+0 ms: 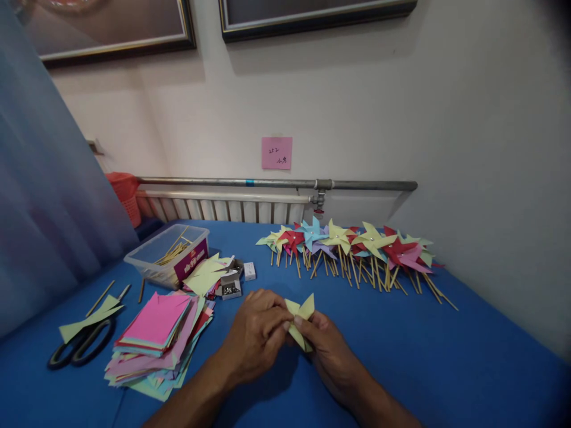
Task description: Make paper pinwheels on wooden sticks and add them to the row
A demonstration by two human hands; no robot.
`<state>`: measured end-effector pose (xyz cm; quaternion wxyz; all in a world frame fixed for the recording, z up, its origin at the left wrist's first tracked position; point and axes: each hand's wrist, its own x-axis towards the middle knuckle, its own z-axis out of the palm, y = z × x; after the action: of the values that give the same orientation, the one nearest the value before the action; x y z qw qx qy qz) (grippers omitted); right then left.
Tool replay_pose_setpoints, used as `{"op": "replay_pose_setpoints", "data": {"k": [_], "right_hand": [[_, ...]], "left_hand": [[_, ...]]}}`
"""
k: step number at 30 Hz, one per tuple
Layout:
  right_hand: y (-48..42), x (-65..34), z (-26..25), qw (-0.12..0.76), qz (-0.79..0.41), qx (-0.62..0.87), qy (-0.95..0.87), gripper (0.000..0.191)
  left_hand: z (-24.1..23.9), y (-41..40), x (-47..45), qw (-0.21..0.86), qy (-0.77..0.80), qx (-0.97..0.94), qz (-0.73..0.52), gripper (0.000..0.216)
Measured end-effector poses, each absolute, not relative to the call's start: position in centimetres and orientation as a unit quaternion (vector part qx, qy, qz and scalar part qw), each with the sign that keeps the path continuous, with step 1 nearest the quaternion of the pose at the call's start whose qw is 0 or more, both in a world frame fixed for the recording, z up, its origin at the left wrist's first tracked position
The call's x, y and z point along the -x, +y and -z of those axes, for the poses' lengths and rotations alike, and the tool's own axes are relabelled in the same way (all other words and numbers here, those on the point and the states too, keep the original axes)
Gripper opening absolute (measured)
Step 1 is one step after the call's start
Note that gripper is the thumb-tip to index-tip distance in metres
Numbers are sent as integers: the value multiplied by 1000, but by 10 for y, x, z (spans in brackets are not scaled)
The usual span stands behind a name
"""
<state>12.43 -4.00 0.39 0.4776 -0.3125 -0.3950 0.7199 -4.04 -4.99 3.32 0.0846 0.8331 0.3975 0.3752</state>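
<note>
One pale-yellow paper pinwheel (305,313) I see pinched in the fingers of left hand (261,330) and right hand (329,351), with stick-mounted pinwheels (339,236) beyond them, coloured paper stack (156,321) leftward

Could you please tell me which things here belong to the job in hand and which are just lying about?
Likely part of the job:
folded yellow paper
paper stack
scissors
plastic box
sticks
small boxes of metal pieces
pinwheels

Likely just there:
pink note
red basket
curtain
framed pictures
</note>
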Motion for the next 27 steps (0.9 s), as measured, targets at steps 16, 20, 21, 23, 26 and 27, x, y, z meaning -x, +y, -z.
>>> {"op": "replay_pose_setpoints", "data": {"k": [16,20,21,23,26,27], "right_hand": [[-38,-126,-4,482,-695,355,-398,39],[-33,-128,3,483,-660,394,-420,36],[-32,-129,4,481,-650,401,-430,36],[-31,-131,5,475,-633,410,-453,35],[-30,-133,8,470,-608,422,-481,33],[-29,-133,9,467,-603,423,-489,33]], "left_hand": [[-28,-46,45,-51,367,-869,-329,31],[-31,-48,43,86,392,-826,-395,24],[-31,-48,42,131,414,-798,-418,22],[-30,-45,41,233,476,-717,-454,17],[-26,-38,40,425,524,-570,-469,20],[-24,-36,40,487,514,-530,-466,23]]}}
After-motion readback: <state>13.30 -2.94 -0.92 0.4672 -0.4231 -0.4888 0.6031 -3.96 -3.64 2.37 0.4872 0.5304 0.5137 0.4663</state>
